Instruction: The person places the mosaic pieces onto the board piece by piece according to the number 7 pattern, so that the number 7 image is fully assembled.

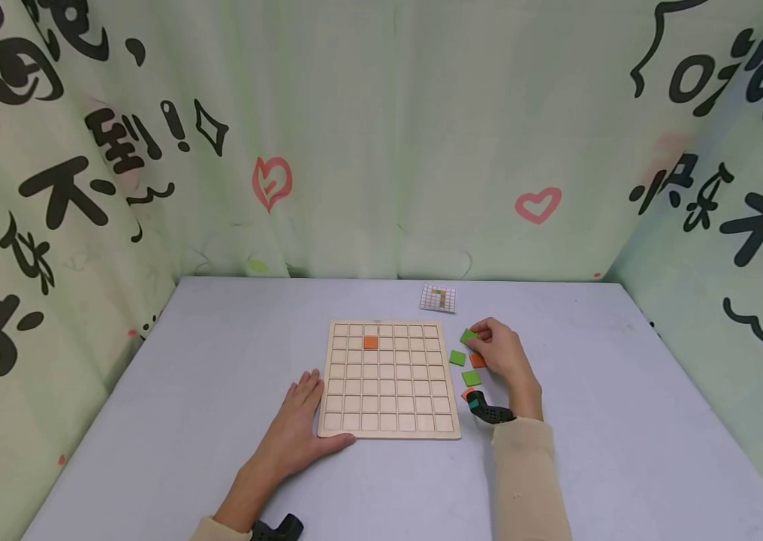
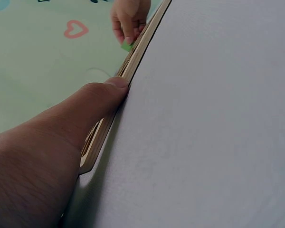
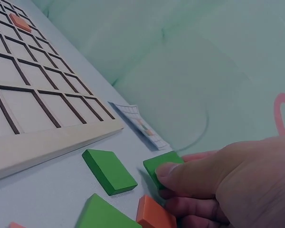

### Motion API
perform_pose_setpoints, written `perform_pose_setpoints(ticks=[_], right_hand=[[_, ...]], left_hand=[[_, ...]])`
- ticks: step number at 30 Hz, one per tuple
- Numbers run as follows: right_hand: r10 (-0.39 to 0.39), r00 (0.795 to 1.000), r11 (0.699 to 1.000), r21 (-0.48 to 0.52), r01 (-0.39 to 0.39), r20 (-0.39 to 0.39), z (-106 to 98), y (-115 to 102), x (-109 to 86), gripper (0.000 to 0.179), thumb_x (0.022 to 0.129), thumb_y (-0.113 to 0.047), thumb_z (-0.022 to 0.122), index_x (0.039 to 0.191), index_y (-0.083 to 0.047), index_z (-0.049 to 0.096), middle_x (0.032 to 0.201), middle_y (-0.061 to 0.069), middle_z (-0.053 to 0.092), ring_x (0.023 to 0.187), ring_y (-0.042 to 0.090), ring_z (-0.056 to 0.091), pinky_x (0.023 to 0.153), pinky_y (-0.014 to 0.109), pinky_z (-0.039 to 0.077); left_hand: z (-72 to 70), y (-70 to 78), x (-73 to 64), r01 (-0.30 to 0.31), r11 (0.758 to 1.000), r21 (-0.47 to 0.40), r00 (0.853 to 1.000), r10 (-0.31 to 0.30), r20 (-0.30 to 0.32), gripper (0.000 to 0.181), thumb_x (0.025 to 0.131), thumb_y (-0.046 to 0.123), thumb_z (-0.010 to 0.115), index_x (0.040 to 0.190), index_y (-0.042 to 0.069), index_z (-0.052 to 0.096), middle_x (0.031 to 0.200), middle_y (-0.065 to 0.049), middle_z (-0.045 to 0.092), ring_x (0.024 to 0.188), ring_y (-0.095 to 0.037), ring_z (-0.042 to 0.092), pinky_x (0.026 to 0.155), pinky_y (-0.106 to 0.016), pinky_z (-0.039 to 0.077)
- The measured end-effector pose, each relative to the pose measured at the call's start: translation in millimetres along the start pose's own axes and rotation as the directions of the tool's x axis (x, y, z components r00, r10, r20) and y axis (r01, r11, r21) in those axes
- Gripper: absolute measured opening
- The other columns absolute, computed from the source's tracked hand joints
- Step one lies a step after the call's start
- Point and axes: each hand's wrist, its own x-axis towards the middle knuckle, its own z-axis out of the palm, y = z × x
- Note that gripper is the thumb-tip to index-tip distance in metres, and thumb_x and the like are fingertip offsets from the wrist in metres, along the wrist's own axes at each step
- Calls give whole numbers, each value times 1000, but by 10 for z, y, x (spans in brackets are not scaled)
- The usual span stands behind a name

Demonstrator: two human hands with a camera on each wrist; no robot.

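One gridded board (image 1: 387,387) lies at the head view's lower centre. The left hand (image 1: 300,428) spreads at its lower left corner, straight fingers visible only there; the left wrist view shows just the thumb. Right of the board, the right hand (image 1: 502,355) pinches one of three green tiles (image 1: 467,336). Three orange tiles (image 1: 371,343): one upper left on the board, two below the right fingertips.

Pale green curtain (image 1: 398,128) across the top, black lettering (image 1: 103,187) upper left, pinkish-red heart outlines (image 1: 537,219), whitish tabletop (image 1: 239,330) below
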Motion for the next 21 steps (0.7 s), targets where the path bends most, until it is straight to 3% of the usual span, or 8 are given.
perform_pose_setpoints(ticks=[8,21], right_hand=[[26,1000,1000,5,-26,-9,3,-14,13,32,99,-24,63,124,-5,60,111,15,62,95,26,56,77,29,49],[-3,1000,1000,31,4,-25,21,-66,10,30,99,-20,59,125,-4,59,109,15,60,94,25,55,73,27,48]], left_hand=[[0,1,1,-3,1000,6,1000,3,2,108,73,60,79,150,-5,40,161,-22,34,154,-36,25,128,-50,21],[5,-7,-4,-9,1000,10,1000,9,0,108,73,59,80,149,-6,40,160,-22,34,154,-35,25,128,-49,21]])
